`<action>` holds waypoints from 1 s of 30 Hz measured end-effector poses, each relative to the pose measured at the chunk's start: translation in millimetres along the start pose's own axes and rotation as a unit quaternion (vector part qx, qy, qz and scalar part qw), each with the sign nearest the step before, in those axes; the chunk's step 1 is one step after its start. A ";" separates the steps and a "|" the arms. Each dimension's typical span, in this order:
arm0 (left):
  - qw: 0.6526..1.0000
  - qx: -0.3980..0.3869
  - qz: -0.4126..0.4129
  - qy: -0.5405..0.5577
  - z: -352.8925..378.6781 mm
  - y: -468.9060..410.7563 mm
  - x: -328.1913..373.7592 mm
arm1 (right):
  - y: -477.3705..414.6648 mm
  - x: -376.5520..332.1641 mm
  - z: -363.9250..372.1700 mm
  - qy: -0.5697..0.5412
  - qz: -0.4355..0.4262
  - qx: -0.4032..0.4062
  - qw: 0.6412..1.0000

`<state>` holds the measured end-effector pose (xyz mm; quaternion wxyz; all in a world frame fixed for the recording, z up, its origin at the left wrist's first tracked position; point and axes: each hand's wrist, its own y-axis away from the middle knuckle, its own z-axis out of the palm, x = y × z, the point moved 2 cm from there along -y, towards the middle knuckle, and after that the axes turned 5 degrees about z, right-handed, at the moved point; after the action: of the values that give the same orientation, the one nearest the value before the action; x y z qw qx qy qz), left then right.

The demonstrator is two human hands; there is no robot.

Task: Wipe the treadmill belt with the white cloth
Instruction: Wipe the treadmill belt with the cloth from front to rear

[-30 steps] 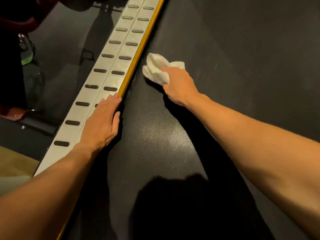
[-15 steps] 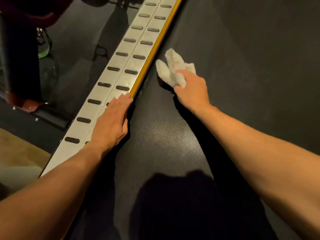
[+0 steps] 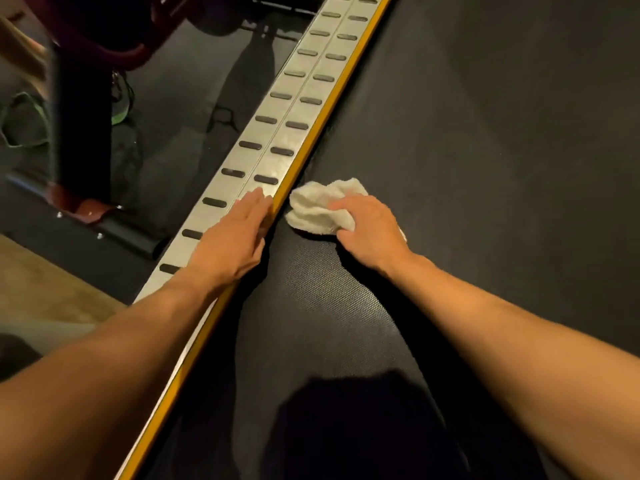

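The black textured treadmill belt (image 3: 467, 161) fills the right and middle of the view. A crumpled white cloth (image 3: 317, 207) lies on the belt close to its left edge. My right hand (image 3: 372, 230) grips the cloth from the near side, fingers curled into it, and presses it onto the belt. My left hand (image 3: 232, 237) rests flat with straight fingers on the silver side rail (image 3: 294, 98), fingertips at the yellow edge strip (image 3: 332, 109), just left of the cloth.
The silver rail with dark oval grip pads runs diagonally from bottom left to top. Left of it are a dark floor mat (image 3: 194, 81), a black and red machine base (image 3: 86, 202), a green band (image 3: 24, 119) and wooden floor (image 3: 41, 292).
My right hand has pulled the cloth back along the belt's left edge, toward me, until it lies level with my left hand. The left hand has stayed on the rail.
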<state>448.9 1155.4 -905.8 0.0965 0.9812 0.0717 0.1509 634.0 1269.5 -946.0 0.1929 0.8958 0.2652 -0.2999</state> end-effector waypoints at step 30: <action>0.990 -0.116 -0.009 -0.079 -16.2 45.3 -14.9 | 18.6 -43.4 8.8 0.106 -0.089 0.029 0.990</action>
<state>434.8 1111.6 -885.4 0.2161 0.9716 0.0547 0.0796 611.7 1234.9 -921.4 0.1099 0.9008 0.3537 -0.2265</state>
